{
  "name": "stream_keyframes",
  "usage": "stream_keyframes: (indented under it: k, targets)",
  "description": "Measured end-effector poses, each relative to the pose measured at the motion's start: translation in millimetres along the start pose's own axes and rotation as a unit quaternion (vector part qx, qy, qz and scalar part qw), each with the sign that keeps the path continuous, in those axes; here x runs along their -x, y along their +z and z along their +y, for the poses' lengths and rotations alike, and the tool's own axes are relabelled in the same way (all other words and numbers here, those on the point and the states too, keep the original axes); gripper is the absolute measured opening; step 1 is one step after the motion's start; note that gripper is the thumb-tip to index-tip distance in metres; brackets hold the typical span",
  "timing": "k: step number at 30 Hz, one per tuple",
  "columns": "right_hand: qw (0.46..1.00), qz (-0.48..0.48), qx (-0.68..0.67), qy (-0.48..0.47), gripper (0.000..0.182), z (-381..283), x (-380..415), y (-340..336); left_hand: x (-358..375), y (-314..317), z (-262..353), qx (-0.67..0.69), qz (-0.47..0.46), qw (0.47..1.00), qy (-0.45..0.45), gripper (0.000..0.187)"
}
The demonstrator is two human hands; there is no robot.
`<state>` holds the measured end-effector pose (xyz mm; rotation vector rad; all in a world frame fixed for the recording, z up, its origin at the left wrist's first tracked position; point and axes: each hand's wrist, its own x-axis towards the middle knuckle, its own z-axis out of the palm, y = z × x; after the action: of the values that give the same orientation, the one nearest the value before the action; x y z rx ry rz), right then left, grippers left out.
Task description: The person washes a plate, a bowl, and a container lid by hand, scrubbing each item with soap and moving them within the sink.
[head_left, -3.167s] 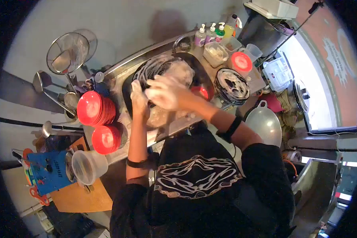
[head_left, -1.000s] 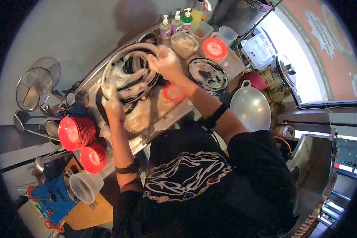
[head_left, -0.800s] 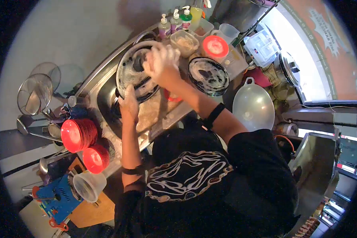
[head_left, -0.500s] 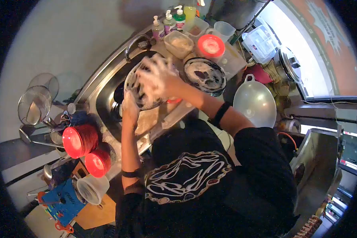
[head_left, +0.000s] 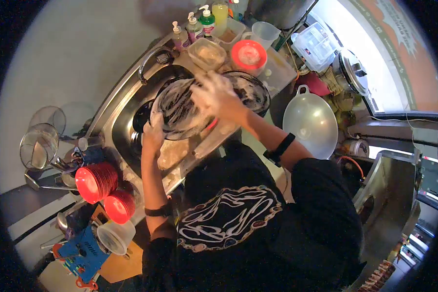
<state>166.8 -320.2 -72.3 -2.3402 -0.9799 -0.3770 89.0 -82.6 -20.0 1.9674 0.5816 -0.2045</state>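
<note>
A dark round plate (head_left: 177, 109) streaked with white suds is tilted over the sink (head_left: 124, 126). My left hand (head_left: 153, 136) grips its near left edge, with the thumb on the soapy face. At the plate's right side is my right hand (head_left: 216, 97), foamy and smeared by motion. Whether its fingers hold anything cannot be made out. Just behind that hand, another dark round dish (head_left: 250, 92) with suds on it rests on the counter.
The faucet (head_left: 142, 73) rises behind the sink. Pump bottles (head_left: 194, 30), a plastic tub (head_left: 207, 54) and a red-rimmed container (head_left: 248, 55) line the back. Stacked red bowls (head_left: 97, 182) stand left. A large metal wok (head_left: 310, 124) is at right.
My right hand has moved right across the plate toward its edge, uncovering more of the sudsy face. My left hand keeps its hold. The view has shifted slightly.
</note>
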Motion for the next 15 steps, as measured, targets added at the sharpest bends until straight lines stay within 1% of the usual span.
stream_keyframes:
  k: [1, 2, 3, 4, 5, 6, 7, 8, 9, 10, 11, 12, 13, 14, 15]
  targets:
    - [0.997, 0.049, 0.012, 0.060, 0.043, 6.6, 1.6, -3.1, 2.1, 4.2, 7.8, -0.025, 0.055, 0.998, -0.019, 0.044]
    - [0.997, 0.048, 0.012, 0.060, 0.043, 14.4, 4.8, -5.5, -1.0, 6.2, 8.6, -0.024, 0.056, 0.998, -0.021, 0.044]
    - [0.979, 0.099, -0.095, 0.148, 0.035, 24.0, 10.1, -5.8, -6.2, 8.0, 8.4, -0.017, 0.018, 1.000, 0.014, 0.043]
    - [0.940, 0.147, -0.199, 0.234, 0.027, 36.9, 16.4, -4.6, -13.9, 9.5, 7.1, -0.011, -0.019, 0.999, 0.050, 0.042]
    - [0.951, 0.103, -0.223, 0.188, 0.015, 75.6, 27.5, 16.2, -35.4, 16.2, -10.6, -0.005, -0.055, 0.997, 0.062, 0.038]
    - [0.951, 0.103, -0.224, 0.186, 0.015, 83.9, 32.8, 3.4, -45.1, 27.4, -12.8, -0.005, -0.053, 0.997, 0.062, 0.038]
    - [0.991, 0.076, -0.107, 0.006, 0.013, 90.5, 36.5, -13.0, -51.5, 39.9, -11.2, -0.008, -0.061, 0.998, 0.034, 0.037]
    - [0.984, 0.046, 0.015, -0.174, 0.013, 96.2, 40.2, -27.5, -60.6, 52.8, -10.5, -0.011, -0.069, 0.998, 0.008, 0.036]
    - [0.983, 0.046, 0.015, -0.176, 0.013, 104.3, 51.5, -32.0, -77.4, 68.0, -16.0, -0.010, -0.068, 0.998, 0.008, 0.036]
    - [0.996, -0.005, -0.060, -0.067, 0.010, 112.9, 67.6, -30.5, -97.2, 85.7, -24.9, -0.025, -0.060, 0.995, 0.077, 0.037]
    - [0.989, -0.055, -0.133, 0.045, 0.008, 118.2, 81.5, -27.5, -109.5, 100.9, -32.8, -0.040, -0.052, 0.987, 0.146, 0.038]
    - [0.989, -0.055, -0.132, 0.044, 0.008, 117.1, 92.8, -26.1, -112.3, 117.1, -35.3, -0.039, -0.051, 0.987, 0.146, 0.038]
    - [0.981, 0.008, -0.126, 0.151, 0.013, 114.7, 105.3, -24.0, -112.9, 136.1, -34.8, -0.104, 0.017, 0.969, 0.222, 0.040]
    - [0.957, 0.072, -0.117, 0.255, 0.020, 116.9, 113.3, -22.4, -114.9, 151.0, -34.5, -0.167, 0.084, 0.937, 0.295, 0.042]
    - [0.978, 0.044, -0.034, 0.201, 0.025, 129.5, 125.5, -16.8, -120.5, 161.6, -35.4, -0.166, 0.084, 0.937, 0.294, 0.042]
